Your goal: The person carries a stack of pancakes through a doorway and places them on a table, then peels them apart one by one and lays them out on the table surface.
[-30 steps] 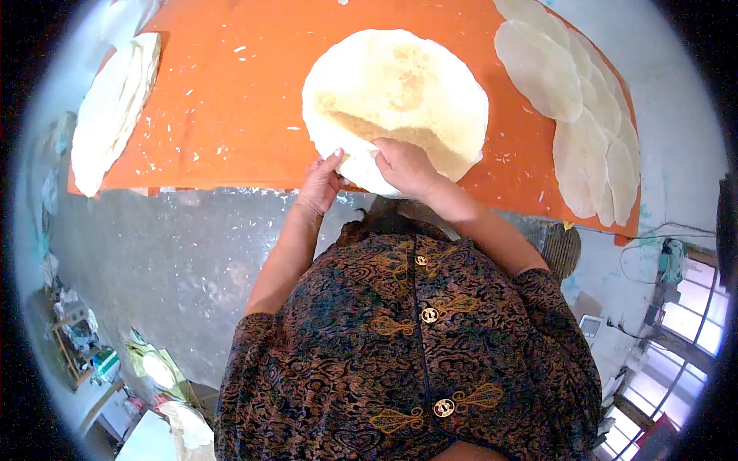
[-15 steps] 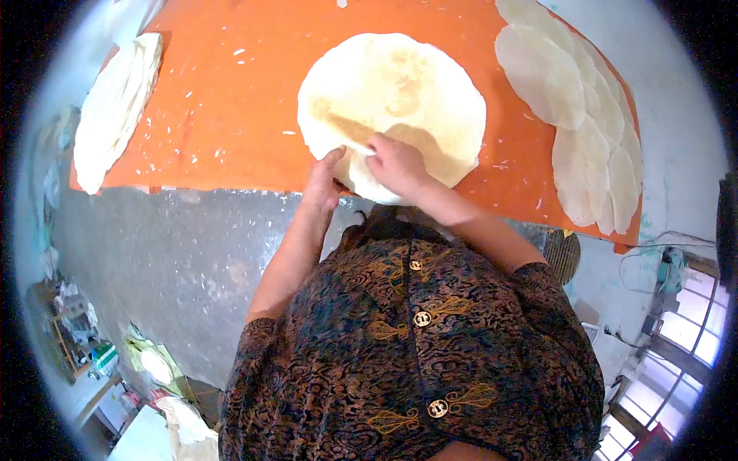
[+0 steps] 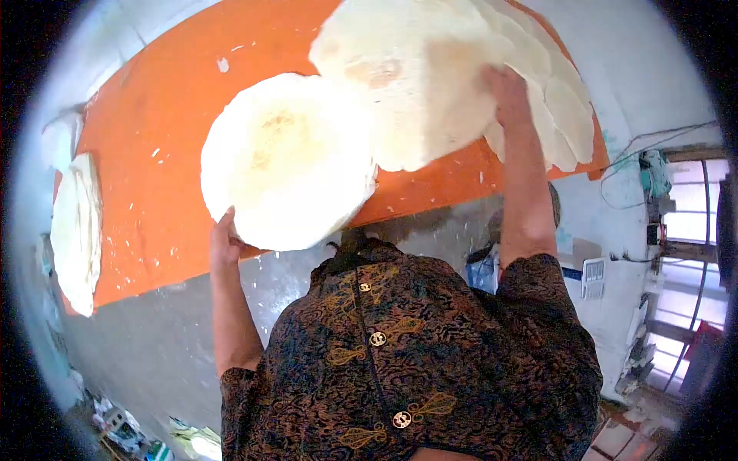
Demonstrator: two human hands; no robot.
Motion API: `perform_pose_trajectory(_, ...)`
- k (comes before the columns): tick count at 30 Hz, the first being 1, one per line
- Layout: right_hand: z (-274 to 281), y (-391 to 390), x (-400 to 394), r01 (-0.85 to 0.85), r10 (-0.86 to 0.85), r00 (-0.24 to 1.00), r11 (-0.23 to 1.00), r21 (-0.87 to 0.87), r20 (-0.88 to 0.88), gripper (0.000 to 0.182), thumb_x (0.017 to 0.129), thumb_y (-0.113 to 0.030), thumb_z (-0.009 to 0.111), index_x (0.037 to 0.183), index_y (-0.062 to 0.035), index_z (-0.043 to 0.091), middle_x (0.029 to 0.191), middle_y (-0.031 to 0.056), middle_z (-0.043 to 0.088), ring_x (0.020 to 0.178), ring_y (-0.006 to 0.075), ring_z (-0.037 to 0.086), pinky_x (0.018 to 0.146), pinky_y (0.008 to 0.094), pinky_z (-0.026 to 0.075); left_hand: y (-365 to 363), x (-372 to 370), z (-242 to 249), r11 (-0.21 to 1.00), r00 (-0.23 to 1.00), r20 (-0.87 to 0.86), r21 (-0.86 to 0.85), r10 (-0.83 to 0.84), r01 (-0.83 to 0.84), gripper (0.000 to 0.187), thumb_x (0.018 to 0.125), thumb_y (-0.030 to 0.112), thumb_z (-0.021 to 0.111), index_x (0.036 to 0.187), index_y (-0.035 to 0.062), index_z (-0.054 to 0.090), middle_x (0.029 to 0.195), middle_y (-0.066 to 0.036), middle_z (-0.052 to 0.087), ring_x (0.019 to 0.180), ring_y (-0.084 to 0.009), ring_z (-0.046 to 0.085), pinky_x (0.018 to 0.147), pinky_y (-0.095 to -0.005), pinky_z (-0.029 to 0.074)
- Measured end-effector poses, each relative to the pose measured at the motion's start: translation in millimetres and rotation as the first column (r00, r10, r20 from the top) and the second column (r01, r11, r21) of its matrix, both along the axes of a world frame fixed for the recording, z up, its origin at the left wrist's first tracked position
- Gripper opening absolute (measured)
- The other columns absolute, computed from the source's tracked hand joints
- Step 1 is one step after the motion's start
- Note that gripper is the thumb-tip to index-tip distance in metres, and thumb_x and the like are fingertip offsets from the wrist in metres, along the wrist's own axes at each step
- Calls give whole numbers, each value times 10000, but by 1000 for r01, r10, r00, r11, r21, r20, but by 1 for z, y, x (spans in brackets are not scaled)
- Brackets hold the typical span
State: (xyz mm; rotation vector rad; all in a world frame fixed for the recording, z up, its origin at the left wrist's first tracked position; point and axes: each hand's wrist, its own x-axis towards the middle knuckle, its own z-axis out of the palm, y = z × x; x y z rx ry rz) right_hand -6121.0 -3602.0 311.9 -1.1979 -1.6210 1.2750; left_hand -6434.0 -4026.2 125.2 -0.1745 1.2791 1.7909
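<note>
A thick round stack of thin flatbreads (image 3: 288, 161) lies at the front of the orange cloth, browned in patches on top. My left hand (image 3: 224, 242) grips its near left edge, thumb on the rim and the other fingers mostly hidden below. To the right, my right hand (image 3: 507, 92) stretches away from me, blurred by motion. It holds the right side of a single large flatbread sheet (image 3: 415, 100), which spreads leftward to the stack and partly covers the overlapping sheets (image 3: 565, 107) at the right end.
The orange cloth (image 3: 161, 146) carries scattered white flakes. A folded pile of pale sheets (image 3: 77, 230) rests at its left end. Beyond the cloth's near edge is a grey floor (image 3: 169, 346); a barred window (image 3: 692, 246) and hanging cables are at right.
My right hand has moved from the stack's near edge to the far right, carrying a peeled flatbread sheet. My left hand stays at the stack's edge. The view has turned rightward.
</note>
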Motion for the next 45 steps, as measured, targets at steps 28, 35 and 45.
perform_pose_trajectory(28, -104, -281, -168, -850, 794, 498, 527, 14, 349, 574, 642, -367, 683, 1057, 3, 539, 1018, 192, 559, 939, 297, 551, 820, 356, 431, -11, 40, 36, 929, 979, 178, 368, -95, 23, 427, 758, 293, 591, 1111, 82, 474, 1041, -98, 550, 924, -232, 544, 703, -376, 482)
perform_pose_trajectory(35, -112, -272, -170, -827, 849, 490, 524, -203, 197, 438, 767, -209, 620, 1125, 13, 501, 974, 138, 584, 932, 187, 550, 800, 294, 436, -6, 44, 44, 959, 990, 133, 283, -38, -1, 407, 773, 253, 576, 1109, 51, 465, 1039, -97, 553, 962, -227, 528, 759, -373, 456)
perform_pose_trajectory(45, -96, -263, -195, -884, 582, 412, 442, 152, 701, 130, 781, -167, 493, 818, -94, 594, 674, 134, 574, 668, 299, 571, 603, 416, 445, 23, 48, 49, 967, 968, 41, 49, 247, -249, 349, 771, 73, 554, 1092, -38, 474, 997, -142, 564, 880, -251, 568, 769, -376, 470)
